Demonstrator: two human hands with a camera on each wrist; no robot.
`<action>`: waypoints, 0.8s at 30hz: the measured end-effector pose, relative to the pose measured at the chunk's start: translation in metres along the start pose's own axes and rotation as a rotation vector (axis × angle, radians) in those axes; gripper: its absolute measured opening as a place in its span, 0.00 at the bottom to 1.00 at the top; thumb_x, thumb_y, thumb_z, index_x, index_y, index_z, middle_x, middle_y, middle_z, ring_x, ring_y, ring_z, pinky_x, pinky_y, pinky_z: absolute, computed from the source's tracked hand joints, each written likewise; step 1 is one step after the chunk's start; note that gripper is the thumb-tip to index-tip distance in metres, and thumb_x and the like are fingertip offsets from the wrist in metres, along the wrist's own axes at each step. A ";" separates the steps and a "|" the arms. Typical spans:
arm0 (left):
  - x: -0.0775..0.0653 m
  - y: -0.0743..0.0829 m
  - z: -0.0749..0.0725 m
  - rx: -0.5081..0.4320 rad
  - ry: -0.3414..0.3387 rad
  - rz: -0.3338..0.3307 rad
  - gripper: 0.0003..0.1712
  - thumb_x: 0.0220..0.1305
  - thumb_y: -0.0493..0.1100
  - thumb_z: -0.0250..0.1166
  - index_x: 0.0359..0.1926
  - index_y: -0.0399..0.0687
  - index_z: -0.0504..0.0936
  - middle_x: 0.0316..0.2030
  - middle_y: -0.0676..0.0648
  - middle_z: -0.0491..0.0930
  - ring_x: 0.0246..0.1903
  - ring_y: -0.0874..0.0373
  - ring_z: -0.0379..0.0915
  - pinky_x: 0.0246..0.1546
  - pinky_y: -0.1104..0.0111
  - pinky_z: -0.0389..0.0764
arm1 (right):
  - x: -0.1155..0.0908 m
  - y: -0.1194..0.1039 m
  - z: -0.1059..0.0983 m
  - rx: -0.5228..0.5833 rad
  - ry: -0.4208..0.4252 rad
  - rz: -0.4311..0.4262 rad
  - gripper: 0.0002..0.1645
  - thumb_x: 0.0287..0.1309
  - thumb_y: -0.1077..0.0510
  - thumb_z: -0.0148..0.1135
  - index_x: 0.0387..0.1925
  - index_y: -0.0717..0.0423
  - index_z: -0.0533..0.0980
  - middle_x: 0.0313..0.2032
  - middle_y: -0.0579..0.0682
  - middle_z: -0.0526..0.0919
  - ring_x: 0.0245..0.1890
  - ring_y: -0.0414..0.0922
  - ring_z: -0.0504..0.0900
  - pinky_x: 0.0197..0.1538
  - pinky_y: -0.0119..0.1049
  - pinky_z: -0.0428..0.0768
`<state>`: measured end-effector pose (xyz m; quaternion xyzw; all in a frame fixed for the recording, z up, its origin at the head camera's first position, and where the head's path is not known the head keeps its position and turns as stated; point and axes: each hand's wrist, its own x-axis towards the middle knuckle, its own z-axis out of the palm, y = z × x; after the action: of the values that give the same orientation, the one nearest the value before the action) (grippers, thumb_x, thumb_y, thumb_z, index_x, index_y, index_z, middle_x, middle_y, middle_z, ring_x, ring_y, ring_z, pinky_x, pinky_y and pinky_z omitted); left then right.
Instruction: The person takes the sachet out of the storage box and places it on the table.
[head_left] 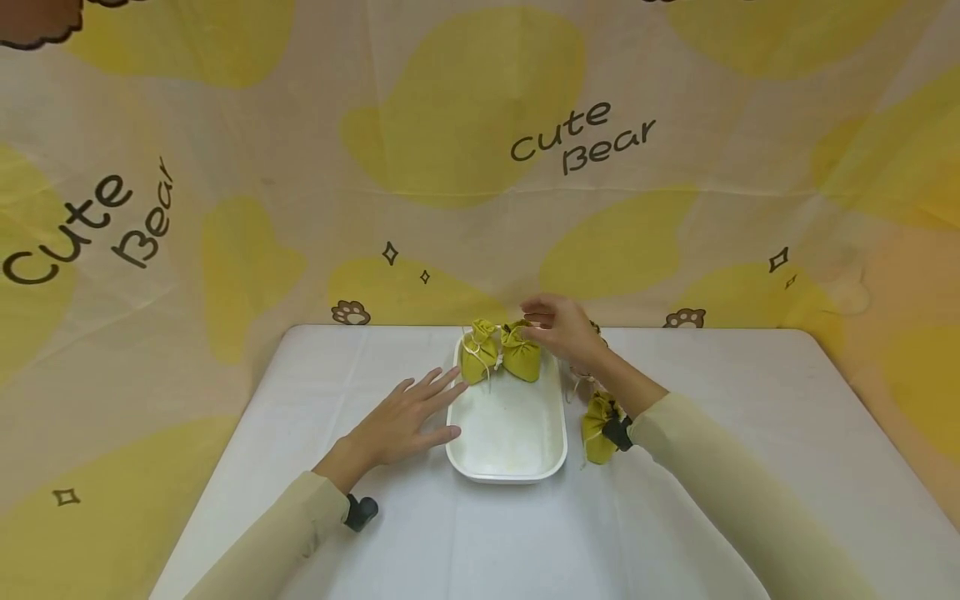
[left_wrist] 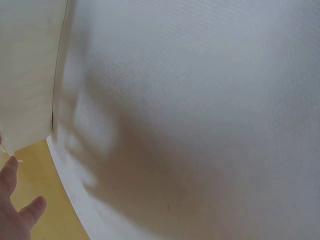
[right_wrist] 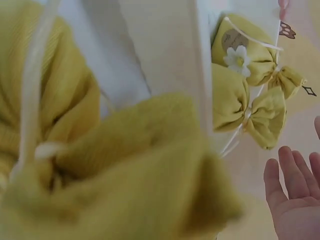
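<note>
Two yellow-green drawstring pouches (head_left: 478, 357) stand side by side at the far end of a white tray (head_left: 506, 446). My right hand (head_left: 564, 329) is at the top of the right-hand pouch (head_left: 522, 360), its fingers overlapping the gathered neck in the head view. In the right wrist view that hand (right_wrist: 297, 210) shows loose fingers, apart from the pouches and holding nothing. One pouch there carries a white daisy (right_wrist: 237, 61) and a pale cord. My left hand (head_left: 408, 417) has its fingers spread beside the tray's left rim, with nothing in its grasp.
Under my right wrist, another yellow-green pouch (head_left: 597, 433) lies on the white table right of the tray. More pouch fabric and cord show behind that wrist, partly hidden. A patterned cloth backdrop (head_left: 465, 108) rises at the table's far edge.
</note>
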<state>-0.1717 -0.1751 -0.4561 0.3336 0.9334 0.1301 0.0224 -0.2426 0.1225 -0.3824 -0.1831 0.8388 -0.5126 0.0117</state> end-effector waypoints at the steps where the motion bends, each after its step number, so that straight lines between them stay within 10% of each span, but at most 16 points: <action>1: 0.000 0.000 0.000 0.001 -0.004 -0.003 0.42 0.70 0.72 0.47 0.78 0.62 0.55 0.78 0.55 0.46 0.76 0.49 0.44 0.70 0.41 0.54 | 0.000 -0.001 0.002 0.004 -0.005 0.002 0.25 0.59 0.69 0.67 0.58 0.70 0.74 0.57 0.66 0.79 0.58 0.59 0.79 0.59 0.47 0.78; 24: 0.000 -0.003 0.001 0.003 -0.016 -0.004 0.42 0.70 0.73 0.45 0.78 0.65 0.53 0.78 0.57 0.44 0.76 0.49 0.43 0.70 0.42 0.54 | 0.006 -0.002 0.020 0.018 -0.021 0.047 0.31 0.59 0.69 0.67 0.63 0.68 0.70 0.63 0.65 0.73 0.64 0.58 0.73 0.64 0.44 0.74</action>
<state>-0.1734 -0.1770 -0.4575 0.3330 0.9340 0.1261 0.0294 -0.2429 0.1024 -0.3894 -0.1687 0.8381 -0.5176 0.0341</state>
